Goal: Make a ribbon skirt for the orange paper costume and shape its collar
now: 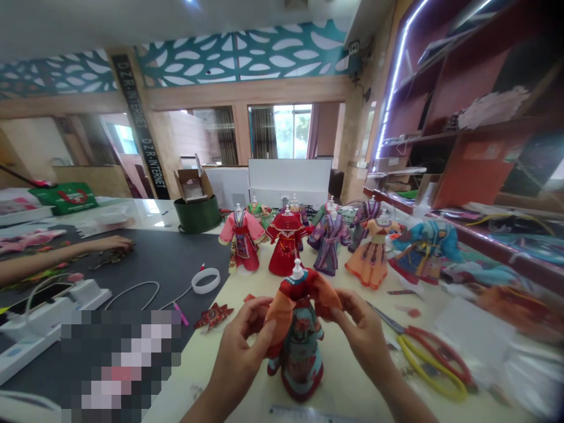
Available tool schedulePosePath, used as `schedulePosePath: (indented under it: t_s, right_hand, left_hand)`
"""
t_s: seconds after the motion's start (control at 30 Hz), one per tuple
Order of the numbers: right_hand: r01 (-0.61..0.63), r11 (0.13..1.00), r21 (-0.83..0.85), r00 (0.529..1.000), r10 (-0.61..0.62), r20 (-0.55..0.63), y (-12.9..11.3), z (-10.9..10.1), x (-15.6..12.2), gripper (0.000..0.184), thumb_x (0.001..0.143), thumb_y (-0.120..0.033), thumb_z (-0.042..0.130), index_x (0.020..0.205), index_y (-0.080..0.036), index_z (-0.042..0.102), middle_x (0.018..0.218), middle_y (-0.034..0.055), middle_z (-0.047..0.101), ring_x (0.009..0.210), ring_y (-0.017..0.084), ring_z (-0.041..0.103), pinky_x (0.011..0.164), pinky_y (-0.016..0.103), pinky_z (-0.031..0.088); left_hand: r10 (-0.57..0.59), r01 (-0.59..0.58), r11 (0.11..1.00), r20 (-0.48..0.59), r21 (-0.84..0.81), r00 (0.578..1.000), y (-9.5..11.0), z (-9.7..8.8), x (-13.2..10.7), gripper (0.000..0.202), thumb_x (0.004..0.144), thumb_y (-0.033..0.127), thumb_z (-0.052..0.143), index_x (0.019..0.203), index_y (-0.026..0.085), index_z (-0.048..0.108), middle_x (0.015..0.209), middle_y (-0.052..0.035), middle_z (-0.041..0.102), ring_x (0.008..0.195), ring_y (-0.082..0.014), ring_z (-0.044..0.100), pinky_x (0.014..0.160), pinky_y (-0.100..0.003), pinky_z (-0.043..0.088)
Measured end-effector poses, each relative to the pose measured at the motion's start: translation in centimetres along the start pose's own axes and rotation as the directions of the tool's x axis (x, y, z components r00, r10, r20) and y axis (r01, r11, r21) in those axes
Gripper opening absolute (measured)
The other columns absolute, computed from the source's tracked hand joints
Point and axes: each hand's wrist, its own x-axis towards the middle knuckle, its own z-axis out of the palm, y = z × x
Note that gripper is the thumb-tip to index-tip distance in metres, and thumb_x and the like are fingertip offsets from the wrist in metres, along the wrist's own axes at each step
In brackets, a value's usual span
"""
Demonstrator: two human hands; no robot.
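Observation:
A small mannequin doll (300,329) in a red, orange and teal costume stands on the pale table (207,358) right in front of me. My left hand (244,343) pinches the orange sleeve on its left side. My right hand (359,335) grips the orange cloth at its right shoulder. Both hands are closed on the garment. The doll's white neck knob pokes up above the collar.
Several dressed mannequin dolls (286,241) stand in rows behind. Yellow-handled scissors (429,358) lie to the right, a white tape ring (205,280) and a red paper piece (214,315) to the left. Another person's arm (66,252) rests on the dark mat. A green tub (197,214) stands farther back.

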Motion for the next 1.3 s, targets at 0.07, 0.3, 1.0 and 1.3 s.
schedulePosePath:
  t_s: [0.07, 0.3, 1.0, 1.3]
  right_hand:
    - [0.043, 0.990, -0.131, 0.998, -0.038, 0.043, 0.2, -0.3, -0.4, 0.019, 0.083, -0.029, 0.056, 0.099, -0.018, 0.058, 0.089, 0.0056, 0.066, 0.080, 0.020, 0.063, 0.069, 0.031, 0.053]
    - [0.196, 0.909, -0.369, 0.973, -0.226, -0.040, -0.7, -0.4, -0.3, 0.021, 0.084, -0.026, 0.055, 0.105, -0.020, 0.057, 0.094, 0.0051, 0.065, 0.086, 0.020, 0.061, 0.075, 0.030, 0.051]
    - [0.486, 0.547, -0.682, 0.793, -0.603, 0.081, 0.5, 0.4, 1.2, 0.019, 0.084, -0.010, 0.046, 0.089, -0.021, 0.061, 0.084, 0.0061, 0.063, 0.080, 0.021, 0.056, 0.075, 0.038, 0.045]
    - [0.360, 0.623, -0.694, 0.874, -0.485, 0.018, 2.1, -0.3, 1.5, 0.014, 0.087, -0.019, 0.046, 0.095, -0.018, 0.058, 0.087, 0.0077, 0.064, 0.081, 0.022, 0.058, 0.072, 0.038, 0.047]
  left_hand:
    - [-0.034, 0.034, 0.999, -0.017, -0.014, 0.999, -0.1, -0.3, -0.3, 0.033, 0.081, 0.037, 0.056, 0.107, 0.016, 0.054, 0.089, -0.0054, 0.066, 0.082, -0.0183, 0.064, 0.073, -0.027, 0.051]
    - [0.040, -0.044, 0.999, -0.143, -0.027, 0.989, 0.1, -1.1, -0.1, 0.032, 0.081, 0.037, 0.056, 0.105, 0.016, 0.058, 0.094, -0.0073, 0.067, 0.088, -0.0195, 0.064, 0.078, -0.028, 0.050]
    - [0.106, -0.078, 0.959, -0.090, 0.271, 0.990, -0.3, 0.6, -0.4, 0.018, 0.080, 0.033, 0.056, 0.084, 0.019, 0.067, 0.075, -0.0018, 0.069, 0.066, -0.0170, 0.062, 0.060, -0.024, 0.048]
    - [0.056, -0.035, 0.992, -0.181, 0.117, 0.982, -0.9, -0.8, -0.9, 0.026, 0.079, 0.031, 0.059, 0.102, 0.019, 0.059, 0.076, -0.0010, 0.066, 0.069, -0.0157, 0.064, 0.063, -0.024, 0.052]
